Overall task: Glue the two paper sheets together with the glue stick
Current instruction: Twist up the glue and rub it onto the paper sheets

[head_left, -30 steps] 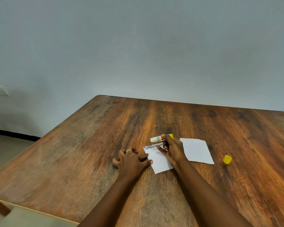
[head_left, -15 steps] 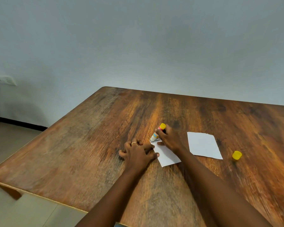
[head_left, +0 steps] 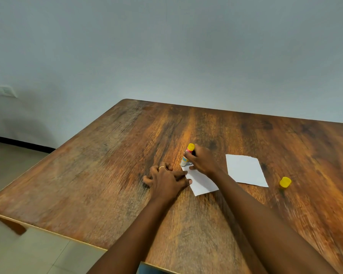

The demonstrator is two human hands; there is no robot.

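Two hands worked on one wooden table [head_left: 107, 184]. The left hand [head_left: 164, 181] lay flat, fingers [head_left: 183, 177] spread, their tips pressing the left edge of the nearer paper sheet [head_left: 201, 183], one of two. A single ring [head_left: 161, 167] sat on one finger. Just beyond those fingertips, the right hand [head_left: 201, 161] pinched the one glue stick [head_left: 187, 155] nearly upright, its lower end touching that sheet's far corner; its label was too blurred to read. The second sheet [head_left: 246, 171] lay apart, right of the right hand's fingers, with one yellow cap [head_left: 285, 182] further right.
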